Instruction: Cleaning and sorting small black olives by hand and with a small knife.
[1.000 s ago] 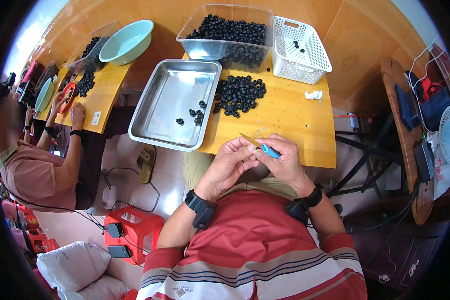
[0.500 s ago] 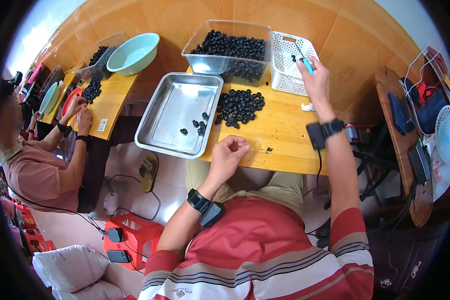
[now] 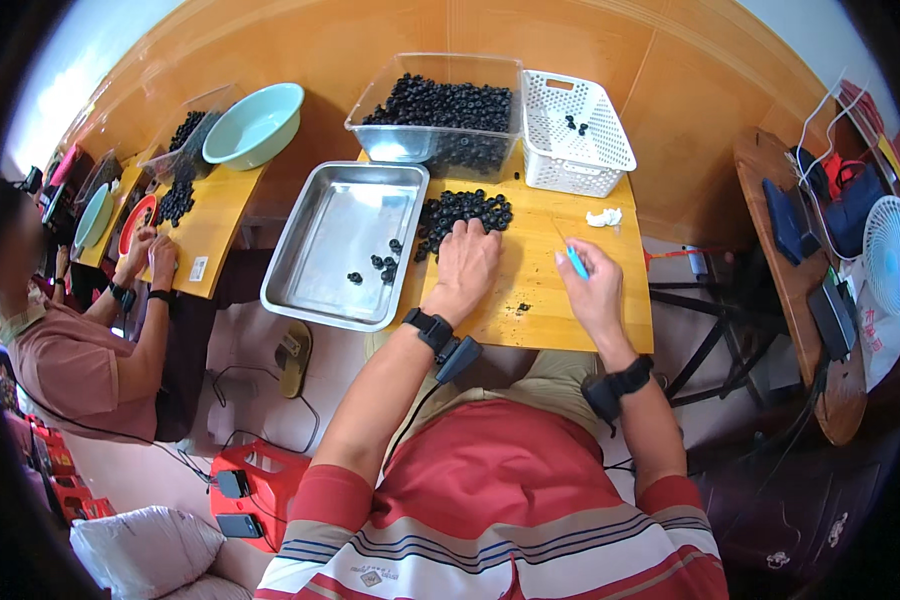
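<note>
Counter (image 3: 540, 285), yellow, centre of frame. Metal tray (image 3: 338, 232), left of centre. Pile of black pieces (image 3: 448, 210), upper centre. Left hand (image 3: 467, 268), on pile: cannot tell whether fingers grip. Right hand (image 3: 597, 298), right of centre: fingers clamped on blue-handled tool (image 3: 577, 263).

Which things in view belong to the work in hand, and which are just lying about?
In the work:
black pieces, heaped under the left hand
blue-handled tool, in the right hand
metal tray, clear bin, white basket, each holding black pieces

Apparently just lying about:
sandal
phone
white sack
</note>
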Tool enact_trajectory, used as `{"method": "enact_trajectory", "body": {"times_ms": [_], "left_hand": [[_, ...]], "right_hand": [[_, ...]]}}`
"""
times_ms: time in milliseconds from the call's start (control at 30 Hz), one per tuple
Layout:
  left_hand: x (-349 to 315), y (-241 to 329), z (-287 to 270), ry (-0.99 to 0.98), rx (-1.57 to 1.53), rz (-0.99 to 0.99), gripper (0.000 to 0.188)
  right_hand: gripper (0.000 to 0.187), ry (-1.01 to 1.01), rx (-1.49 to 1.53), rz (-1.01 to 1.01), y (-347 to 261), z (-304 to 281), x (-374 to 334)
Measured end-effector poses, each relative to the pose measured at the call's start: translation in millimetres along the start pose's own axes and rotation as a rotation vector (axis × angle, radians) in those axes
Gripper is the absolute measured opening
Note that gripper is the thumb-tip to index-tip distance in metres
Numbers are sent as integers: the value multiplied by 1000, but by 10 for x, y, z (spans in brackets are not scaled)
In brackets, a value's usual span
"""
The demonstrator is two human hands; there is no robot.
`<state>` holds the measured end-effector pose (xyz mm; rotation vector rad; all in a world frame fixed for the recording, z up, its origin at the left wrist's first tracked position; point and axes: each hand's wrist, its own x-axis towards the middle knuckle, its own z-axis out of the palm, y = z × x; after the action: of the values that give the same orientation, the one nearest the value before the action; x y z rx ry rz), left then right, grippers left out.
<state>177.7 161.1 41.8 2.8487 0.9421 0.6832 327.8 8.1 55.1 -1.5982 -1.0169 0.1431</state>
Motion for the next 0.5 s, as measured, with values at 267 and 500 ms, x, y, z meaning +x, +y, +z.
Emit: {"method": "enact_trajectory", "body": {"times_ms": [267, 500], "left_hand": [[-20, -29, -108, 88, -235, -22, 15], [-352, 2, -306, -129, -971, -342, 22]], "right_hand": [[29, 43, 59, 93, 75, -304, -450], [29, -41, 119, 158, 51, -150, -563]]}}
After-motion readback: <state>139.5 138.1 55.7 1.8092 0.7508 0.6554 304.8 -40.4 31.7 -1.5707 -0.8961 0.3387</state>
